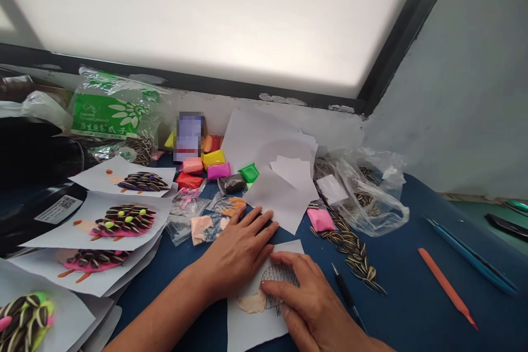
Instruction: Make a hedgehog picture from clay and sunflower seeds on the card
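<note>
Now the drawing paper (243, 333) lies under the bent right hand (311, 300), its finger and thumb apart with nothing seen between. Peach clay (249, 303) on the paper sits just beside that finger. The left hand (239, 253) spreads flat by the paper's edge.

Our right hand (315, 297) has room between the pen (347, 292) and orange tool (445, 286), but a plastic bag (383, 206) blocks farther back.

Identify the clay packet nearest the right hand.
The pink packet beside the loose sunflower seeds. It lies just beyond the right hand; the other packets sit farther left.
</note>
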